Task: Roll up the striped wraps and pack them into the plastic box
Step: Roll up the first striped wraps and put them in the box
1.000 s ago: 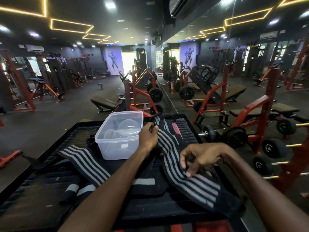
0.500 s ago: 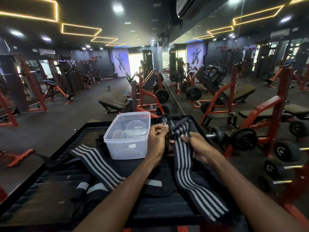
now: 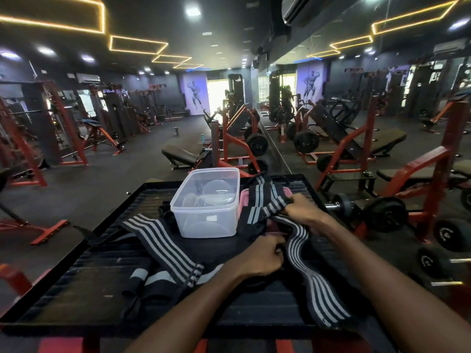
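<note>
Dim gym; glow from ceiling spots, orange light strips and a blown-out far doorway. Wide-angle bending and slight blur at edges.

Black wrap with grey stripes lies unrolled, running from the right hand's fingers toward the near table edge; its far end is bunched and folded just left of those fingers. Second striped wrap lies flat and unrolled, well left of the left hand's fingers. Clear plastic box stands upright, lid off, just left of the right fingers.
</note>
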### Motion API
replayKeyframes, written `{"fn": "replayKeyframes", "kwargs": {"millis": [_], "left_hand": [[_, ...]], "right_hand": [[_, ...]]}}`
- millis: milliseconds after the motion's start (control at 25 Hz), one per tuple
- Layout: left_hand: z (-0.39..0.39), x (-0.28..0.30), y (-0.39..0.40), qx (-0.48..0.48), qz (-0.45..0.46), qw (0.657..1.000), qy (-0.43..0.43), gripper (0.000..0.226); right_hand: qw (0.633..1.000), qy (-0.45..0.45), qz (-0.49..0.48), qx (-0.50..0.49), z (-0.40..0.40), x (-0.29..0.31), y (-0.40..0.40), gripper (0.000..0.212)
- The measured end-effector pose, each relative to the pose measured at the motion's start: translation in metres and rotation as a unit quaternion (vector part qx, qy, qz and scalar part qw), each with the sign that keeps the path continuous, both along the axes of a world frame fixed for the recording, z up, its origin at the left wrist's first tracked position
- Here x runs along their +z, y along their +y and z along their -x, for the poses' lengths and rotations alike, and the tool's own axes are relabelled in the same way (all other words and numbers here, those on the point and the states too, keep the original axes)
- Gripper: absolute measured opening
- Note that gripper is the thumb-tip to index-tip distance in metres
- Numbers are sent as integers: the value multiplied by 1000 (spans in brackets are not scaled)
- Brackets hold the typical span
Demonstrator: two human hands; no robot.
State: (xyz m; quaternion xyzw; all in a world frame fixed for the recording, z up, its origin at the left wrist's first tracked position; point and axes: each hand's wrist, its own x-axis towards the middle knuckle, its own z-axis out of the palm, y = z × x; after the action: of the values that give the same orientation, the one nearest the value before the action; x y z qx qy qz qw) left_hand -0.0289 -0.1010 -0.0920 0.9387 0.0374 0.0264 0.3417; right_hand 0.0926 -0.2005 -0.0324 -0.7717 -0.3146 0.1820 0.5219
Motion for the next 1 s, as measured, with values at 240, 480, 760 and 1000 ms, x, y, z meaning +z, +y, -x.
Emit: {"fn": "replayKeyframes", "kwargs": {"millis": [240, 480, 760, 1000], "left_hand": [[17, 9, 27, 0, -156, 985, 73, 12], [28, 44, 41, 171, -109, 965, -168, 17], [73, 66, 133, 627, -86, 752, -185, 38], [81, 49, 147, 609, -13, 779, -145, 32]], "right_hand": [[992, -23, 120, 34, -13, 5, -9, 14], [991, -17, 130, -2, -9, -8, 4, 18], [998, -14, 35, -47, -5, -20, 21, 28], [998, 10, 4, -68, -6, -24, 26, 28]]}}
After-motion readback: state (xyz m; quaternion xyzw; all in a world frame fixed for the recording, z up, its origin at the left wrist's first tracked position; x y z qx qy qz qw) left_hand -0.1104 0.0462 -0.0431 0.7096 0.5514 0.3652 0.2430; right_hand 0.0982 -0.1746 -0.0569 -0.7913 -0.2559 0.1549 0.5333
